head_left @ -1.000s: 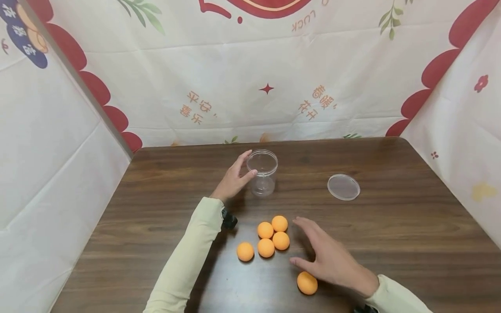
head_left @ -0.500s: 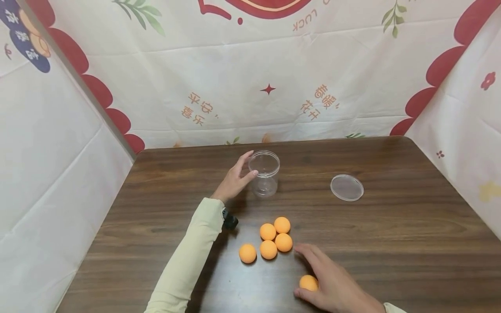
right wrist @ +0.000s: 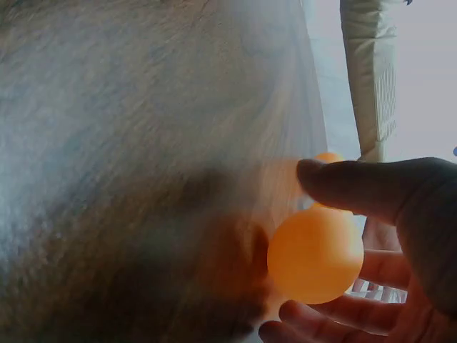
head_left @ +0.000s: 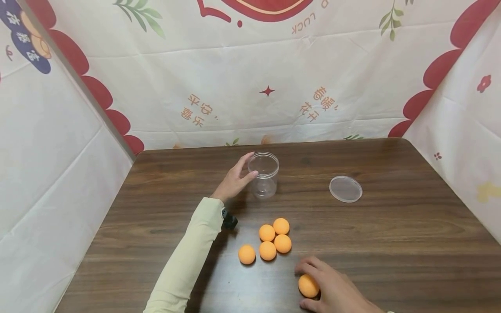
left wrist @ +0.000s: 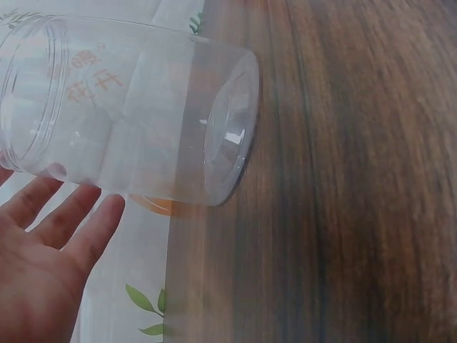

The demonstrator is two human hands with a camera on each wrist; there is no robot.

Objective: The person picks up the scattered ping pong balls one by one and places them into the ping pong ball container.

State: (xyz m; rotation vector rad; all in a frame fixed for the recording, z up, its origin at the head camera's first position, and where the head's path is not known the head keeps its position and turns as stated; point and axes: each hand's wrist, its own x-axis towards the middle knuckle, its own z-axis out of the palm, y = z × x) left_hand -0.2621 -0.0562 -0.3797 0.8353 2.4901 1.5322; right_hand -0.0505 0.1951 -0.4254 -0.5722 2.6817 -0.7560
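1. Drawn back toward the body since the frame a second earlier, the right hand [head_left: 332, 287] is now set astride an orange table-tennis ball [head_left: 308, 285]; the ball itself has hardly been shifted.
2. Thumb and fingers are curved on opposite sides of the ball, but whether it is firmly gripped cannot be told.
3. Beside the left hand [head_left: 231, 182], a clear plastic jar [head_left: 265, 186] is stood on the tabletop [head_left: 391, 243], its upper wall touched lightly by fairly straight fingers, the thumb laid at the rim.
4. A light, hollow, stiff-shelled ball is suggested, smooth enough to be sent rolling and likely dented by a hard squeeze; it is best taken across its widest part, between thumb and fingertips.
5. No direction or long axis is shown by the round ball; the jar's is vertical, its uncovered mouth turned upward.
6. Five similar balls [head_left: 268, 251] are gathered between the hands; a clear round lid [head_left: 346, 189] is laid flat ahead of the right hand, well apart from both.
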